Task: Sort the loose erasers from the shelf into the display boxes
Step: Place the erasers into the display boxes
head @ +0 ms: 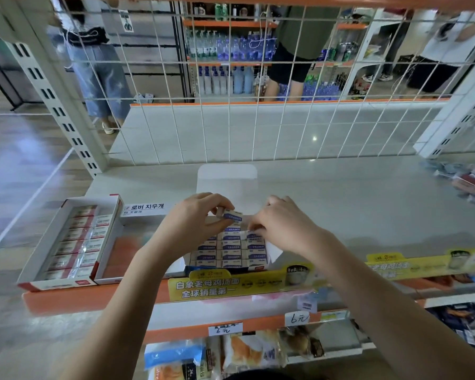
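— Holding anything, was the left hand (192,215)?
— Yes. Thumb & fingertips pinched one blue-and-white eraser (232,215), lifted just above the far end of the blue box (225,267).
— And the right hand (279,223)?
— Fingers curled down at the far right corner of that box, tips touching the top row of erasers there. Couldn't tell whether it gripped one or only pressed.
— Box state?
— Nearly full: rows of blue-and-white erasers (229,249) packed 3 across, labels up. It sat at the front edge of the shelf (340,204), its white lid flap (226,178) lying open toward the back.
— Other box?
— Red-and-white box (69,242) to the left, well apart from the hands, w/ two columns of red-wrapped erasers (80,237); its lid stood open beside it.
— Loose ones left?
— A blurred pile of small packs (469,182) at the far right of the shelf; too blurred to say they were erasers.
— Behind?
— Wire grid (231,78), w/ people standing past it.
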A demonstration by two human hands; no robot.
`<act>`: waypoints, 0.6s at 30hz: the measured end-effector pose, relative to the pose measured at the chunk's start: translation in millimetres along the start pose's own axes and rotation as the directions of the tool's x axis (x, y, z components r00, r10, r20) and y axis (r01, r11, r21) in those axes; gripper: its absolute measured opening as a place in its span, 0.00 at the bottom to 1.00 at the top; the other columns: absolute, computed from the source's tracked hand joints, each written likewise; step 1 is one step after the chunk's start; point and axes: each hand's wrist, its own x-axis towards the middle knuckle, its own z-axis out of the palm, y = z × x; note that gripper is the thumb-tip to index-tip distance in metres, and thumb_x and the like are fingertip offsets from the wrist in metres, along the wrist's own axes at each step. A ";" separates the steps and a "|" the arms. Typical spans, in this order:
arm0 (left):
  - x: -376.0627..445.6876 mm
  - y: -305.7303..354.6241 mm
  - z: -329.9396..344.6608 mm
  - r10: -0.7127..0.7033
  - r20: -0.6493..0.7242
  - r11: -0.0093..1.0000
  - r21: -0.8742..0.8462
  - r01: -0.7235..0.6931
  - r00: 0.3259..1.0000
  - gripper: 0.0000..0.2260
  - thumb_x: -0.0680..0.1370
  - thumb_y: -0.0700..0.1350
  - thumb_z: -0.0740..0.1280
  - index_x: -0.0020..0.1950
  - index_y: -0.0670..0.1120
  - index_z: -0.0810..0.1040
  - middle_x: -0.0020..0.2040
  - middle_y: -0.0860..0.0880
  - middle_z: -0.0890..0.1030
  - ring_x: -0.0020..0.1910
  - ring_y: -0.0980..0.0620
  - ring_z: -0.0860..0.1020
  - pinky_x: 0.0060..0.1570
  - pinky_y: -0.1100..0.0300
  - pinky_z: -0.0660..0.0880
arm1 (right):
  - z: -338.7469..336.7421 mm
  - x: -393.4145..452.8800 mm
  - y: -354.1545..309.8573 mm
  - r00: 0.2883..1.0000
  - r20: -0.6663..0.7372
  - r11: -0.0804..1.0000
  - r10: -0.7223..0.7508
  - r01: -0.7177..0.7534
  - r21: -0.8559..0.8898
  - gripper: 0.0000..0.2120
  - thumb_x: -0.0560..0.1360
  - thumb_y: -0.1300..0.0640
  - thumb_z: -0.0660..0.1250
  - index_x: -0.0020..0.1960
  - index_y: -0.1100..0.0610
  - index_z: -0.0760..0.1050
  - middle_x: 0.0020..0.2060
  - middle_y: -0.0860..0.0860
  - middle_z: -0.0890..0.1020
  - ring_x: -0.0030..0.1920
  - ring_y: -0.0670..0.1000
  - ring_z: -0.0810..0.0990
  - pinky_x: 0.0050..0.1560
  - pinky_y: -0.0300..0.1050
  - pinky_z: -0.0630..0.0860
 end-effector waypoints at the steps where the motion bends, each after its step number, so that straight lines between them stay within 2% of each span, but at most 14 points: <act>1: 0.4 0.2 0.6 0.003 0.002 1.000 0.014 -0.003 1.000 0.10 0.75 0.50 0.69 0.55 0.52 0.78 0.49 0.58 0.76 0.42 0.62 0.71 0.39 0.74 0.66 | 1.0 0.7 0.1 1.000 -0.007 1.000 0.006 -0.006 0.008 0.12 0.80 0.55 0.59 0.58 0.49 0.78 0.47 0.50 0.79 0.54 0.52 0.68 0.52 0.45 0.61; 4: 1.8 0.5 2.3 0.009 -0.017 0.999 0.044 -0.008 1.000 0.10 0.75 0.50 0.68 0.56 0.53 0.78 0.50 0.57 0.77 0.45 0.60 0.71 0.41 0.71 0.68 | 2.8 3.5 -2.0 0.999 -0.025 0.999 0.026 -0.025 0.021 0.11 0.79 0.55 0.60 0.56 0.49 0.79 0.47 0.50 0.79 0.53 0.51 0.69 0.51 0.44 0.60; 9: 4.8 1.4 5.7 0.047 -0.038 0.997 0.070 -0.044 0.998 0.09 0.73 0.50 0.70 0.53 0.52 0.80 0.51 0.53 0.78 0.48 0.54 0.75 0.45 0.55 0.76 | 4.8 7.5 -2.6 0.998 -0.036 0.998 0.043 -0.041 0.039 0.10 0.78 0.55 0.61 0.55 0.48 0.79 0.49 0.48 0.80 0.55 0.51 0.70 0.54 0.46 0.61; 13: 6.7 0.6 8.8 0.043 -0.017 0.994 0.104 -0.041 0.999 0.10 0.74 0.49 0.70 0.54 0.51 0.80 0.51 0.52 0.77 0.47 0.53 0.75 0.44 0.59 0.73 | 7.2 6.0 -0.1 0.998 -0.050 0.996 0.029 -0.025 0.087 0.10 0.77 0.55 0.62 0.54 0.50 0.80 0.46 0.48 0.82 0.52 0.51 0.73 0.51 0.43 0.65; 16: 7.2 2.6 8.9 0.033 0.003 0.992 0.119 -0.033 0.999 0.11 0.74 0.49 0.69 0.55 0.50 0.80 0.52 0.52 0.77 0.49 0.53 0.75 0.45 0.62 0.70 | 1.0 -3.0 3.1 0.990 -0.119 0.973 0.072 -0.043 0.226 0.09 0.76 0.56 0.65 0.55 0.52 0.80 0.45 0.47 0.81 0.46 0.48 0.75 0.48 0.39 0.70; 18: 8.6 6.4 10.7 0.021 0.036 0.989 0.143 -0.026 0.999 0.11 0.75 0.50 0.68 0.57 0.51 0.79 0.55 0.53 0.77 0.52 0.54 0.74 0.47 0.63 0.70 | -3.9 -9.5 5.8 0.980 -0.158 0.955 0.123 -0.073 0.288 0.11 0.76 0.56 0.66 0.58 0.52 0.78 0.49 0.48 0.79 0.49 0.47 0.74 0.49 0.39 0.69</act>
